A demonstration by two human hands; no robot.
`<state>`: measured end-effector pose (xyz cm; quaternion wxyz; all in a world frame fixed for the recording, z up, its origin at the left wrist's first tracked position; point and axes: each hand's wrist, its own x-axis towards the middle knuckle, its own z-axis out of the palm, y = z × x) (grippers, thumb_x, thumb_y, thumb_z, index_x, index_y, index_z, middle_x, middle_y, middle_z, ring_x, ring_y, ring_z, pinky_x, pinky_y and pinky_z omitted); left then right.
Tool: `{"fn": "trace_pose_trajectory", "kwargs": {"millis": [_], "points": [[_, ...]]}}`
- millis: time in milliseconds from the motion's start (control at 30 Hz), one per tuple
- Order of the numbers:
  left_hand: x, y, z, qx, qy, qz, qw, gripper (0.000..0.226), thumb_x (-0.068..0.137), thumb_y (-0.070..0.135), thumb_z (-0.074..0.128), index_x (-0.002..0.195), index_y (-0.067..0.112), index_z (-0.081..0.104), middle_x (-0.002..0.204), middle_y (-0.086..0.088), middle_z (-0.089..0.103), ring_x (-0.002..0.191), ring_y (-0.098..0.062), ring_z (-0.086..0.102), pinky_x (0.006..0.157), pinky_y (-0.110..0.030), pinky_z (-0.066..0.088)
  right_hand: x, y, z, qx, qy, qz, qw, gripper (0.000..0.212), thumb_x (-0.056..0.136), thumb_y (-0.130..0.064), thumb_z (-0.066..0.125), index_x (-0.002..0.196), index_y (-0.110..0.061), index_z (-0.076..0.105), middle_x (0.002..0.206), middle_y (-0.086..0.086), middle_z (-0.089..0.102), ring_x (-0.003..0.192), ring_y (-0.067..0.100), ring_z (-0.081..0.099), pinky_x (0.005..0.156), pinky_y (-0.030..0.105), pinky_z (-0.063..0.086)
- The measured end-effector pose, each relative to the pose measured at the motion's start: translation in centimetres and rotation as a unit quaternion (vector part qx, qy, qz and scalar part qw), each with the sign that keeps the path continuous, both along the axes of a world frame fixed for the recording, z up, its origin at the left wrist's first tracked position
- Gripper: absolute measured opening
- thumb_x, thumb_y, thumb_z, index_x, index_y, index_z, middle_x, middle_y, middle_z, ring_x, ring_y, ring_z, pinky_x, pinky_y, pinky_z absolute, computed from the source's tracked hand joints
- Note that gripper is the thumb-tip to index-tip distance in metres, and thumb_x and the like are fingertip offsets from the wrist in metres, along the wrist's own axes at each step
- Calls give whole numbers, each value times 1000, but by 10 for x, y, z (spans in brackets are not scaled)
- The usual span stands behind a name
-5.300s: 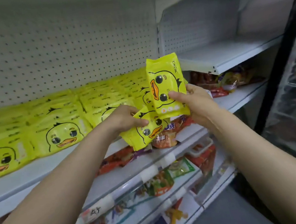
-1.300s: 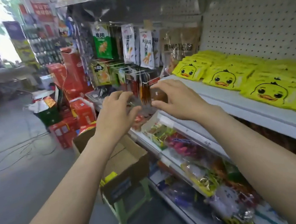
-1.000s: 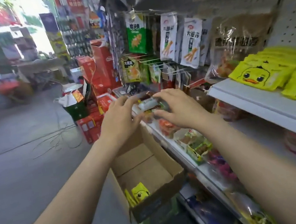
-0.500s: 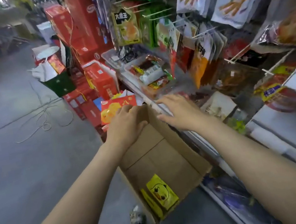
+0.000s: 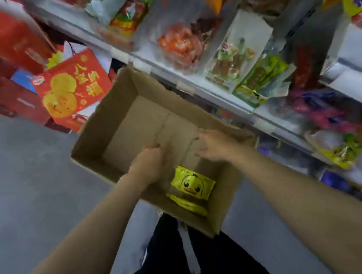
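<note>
An open brown cardboard box (image 5: 110, 115) stands below me beside the shelves. Two yellow duck-print packets (image 5: 192, 186) lie on its floor at the near end, one partly under the other. Both my hands reach down inside the box. My left hand (image 5: 149, 163) hangs just left of the packets with its fingers curled loosely and nothing in it. My right hand (image 5: 214, 144) is a little farther right, fingers spread and relaxed, also holding nothing. Neither hand touches the packets.
White store shelves (image 5: 223, 97) with several snack bags run diagonally along the right. Red gift boxes (image 5: 72, 87) are stacked on the grey floor at upper left. My dark trousers show below the box.
I turned from the duck packets on the shelf to the box. My view has tilted down, and both hands have dropped from the box's far rim to inside it, near the packets.
</note>
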<state>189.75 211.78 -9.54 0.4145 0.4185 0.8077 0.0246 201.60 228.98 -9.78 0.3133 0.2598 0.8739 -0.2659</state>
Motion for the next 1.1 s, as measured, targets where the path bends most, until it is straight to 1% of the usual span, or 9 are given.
{"fn": "trace_pose_trajectory", "kwargs": {"millis": [100, 200, 333, 400, 500, 667, 800, 933, 1100], "points": [[10, -4, -44, -61, -80, -50, 994, 54, 85, 42, 67, 127, 10, 55, 123, -7, 57, 118, -28, 54, 93, -34, 45, 15, -3, -53, -23, -60, -41, 997, 52, 89, -45, 65, 129, -13, 56, 132, 13, 58, 123, 31, 53, 97, 32, 44], [18, -8, -82, -104, -139, -58, 983, 53, 84, 42, 70, 129, 18, 55, 122, 2, 54, 122, -22, 50, 93, -28, 39, 24, -4, -96, -57, -109, -76, 989, 54, 90, -40, 67, 133, -9, 54, 137, 13, 57, 125, 31, 53, 95, 30, 43], [33, -7, -147, -158, -232, -107, 954, 53, 75, 48, 75, 122, 28, 62, 130, 3, 56, 122, -20, 50, 102, -36, 41, 35, -10, -159, -86, -161, -99, 978, 59, 86, -42, 72, 135, -14, 54, 137, 10, 57, 123, 29, 55, 95, 31, 46], [43, -7, -169, -175, -247, -121, 945, 49, 71, 48, 78, 115, 30, 63, 127, 4, 55, 120, -20, 50, 101, -39, 41, 43, -18, -185, -88, -181, -97, 975, 61, 83, -41, 74, 134, -16, 53, 136, 10, 58, 122, 29, 56, 97, 33, 48], [53, -7, -193, -187, -256, -152, 936, 43, 70, 38, 81, 106, 26, 63, 115, 4, 55, 112, -19, 52, 90, -32, 42, 47, -26, -206, -88, -186, -94, 974, 59, 79, -35, 79, 131, -19, 55, 131, 10, 60, 119, 30, 58, 94, 33, 49], [61, -8, -206, -131, -251, -171, 944, 25, 75, 22, 78, 94, 14, 64, 95, 0, 61, 95, -19, 58, 70, -26, 37, 49, -33, -225, -77, -179, -89, 977, 37, 80, -30, 77, 113, -20, 65, 119, 7, 65, 114, 27, 61, 85, 29, 48], [53, -1, -197, -90, -222, -171, 956, 13, 84, 18, 68, 78, 19, 56, 82, 3, 59, 87, -19, 59, 69, -28, 40, 49, -29, -219, -109, -158, -132, 972, 36, 80, -35, 78, 109, -18, 64, 118, 8, 64, 112, 27, 59, 83, 28, 44], [29, 3, -173, -81, -228, -87, 966, 20, 88, 21, 62, 76, 22, 47, 79, 3, 53, 80, -17, 51, 70, -34, 40, 48, -8, -189, -124, -81, -222, 964, 26, 85, -31, 73, 99, -22, 53, 103, 6, 60, 101, 26, 58, 73, 28, 38], [-5, 9, -112, -39, -317, 101, 942, 21, 92, 15, 59, 76, 22, 49, 75, 2, 48, 72, -14, 45, 63, -28, 34, 30, 24, -120, -77, 60, -306, 947, 32, 90, -32, 68, 116, -14, 59, 118, 9, 65, 109, 24, 59, 86, 31, 45]]}}
